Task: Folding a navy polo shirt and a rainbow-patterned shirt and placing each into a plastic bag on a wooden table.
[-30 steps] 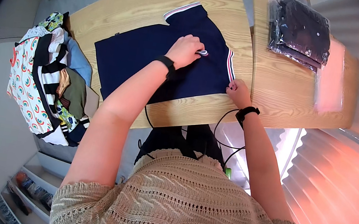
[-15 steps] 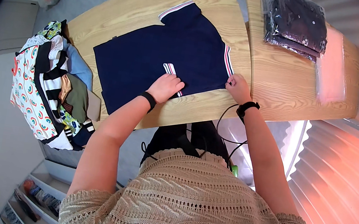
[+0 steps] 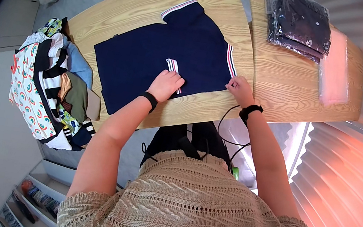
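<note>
Hands (image 3: 167,85) (image 3: 241,91) touch the navy shirt (image 3: 136,66) (near edge).

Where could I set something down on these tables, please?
Bare wood shows on the main table beyond the navy shirt, and on the side table between the right hand and flat pink packet. The left end is crowded by the clothes pile, the near side by the shirt and left hand.

On the navy shirt (image 3: 138,59), the left hand (image 3: 166,86) has drawn a striped cuff (image 3: 172,65) to the near edge.
</note>
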Demonstrator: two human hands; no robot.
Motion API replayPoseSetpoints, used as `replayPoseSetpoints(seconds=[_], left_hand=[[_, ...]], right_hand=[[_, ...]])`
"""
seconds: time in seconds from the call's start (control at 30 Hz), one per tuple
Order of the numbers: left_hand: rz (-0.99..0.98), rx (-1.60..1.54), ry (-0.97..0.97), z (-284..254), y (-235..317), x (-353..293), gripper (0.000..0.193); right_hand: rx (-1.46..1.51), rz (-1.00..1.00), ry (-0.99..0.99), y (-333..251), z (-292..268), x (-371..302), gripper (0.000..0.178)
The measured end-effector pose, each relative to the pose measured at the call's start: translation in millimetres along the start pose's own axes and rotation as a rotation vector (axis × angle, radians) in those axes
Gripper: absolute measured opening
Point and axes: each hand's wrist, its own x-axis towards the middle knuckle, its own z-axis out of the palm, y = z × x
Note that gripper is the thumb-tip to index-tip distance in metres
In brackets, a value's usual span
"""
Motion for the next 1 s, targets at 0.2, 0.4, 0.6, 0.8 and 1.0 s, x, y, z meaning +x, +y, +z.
replayPoseSetpoints(seconds=[0.2,0.4,0.6,0.8,1.0], left_hand=[[-0.123,-0.019,0.000,-7,3,0,0.021],[-0.225,0.049,-0.031,-4,10,-9,0.066],[-0.231,-0.244,0.036,-27,-6,-15,0.059],[-0.629,-0.337,0.463,-93,-86,-74,0.037],[-0.855,-0.005,0.482,-70,-192,-137,0.033]], right_hand=[[-0.006,-0.004,0.102,-3,10,0,0.019],[-0.036,0.011,0.075,2,8,3,0.020],[0.056,0.072,0.048,-40,-21,12,0.016],[0.136,-0.081,0.206,-127,-75,56,0.014],[0.763,0.322,-0.097,-150,-35,170,0.016]])
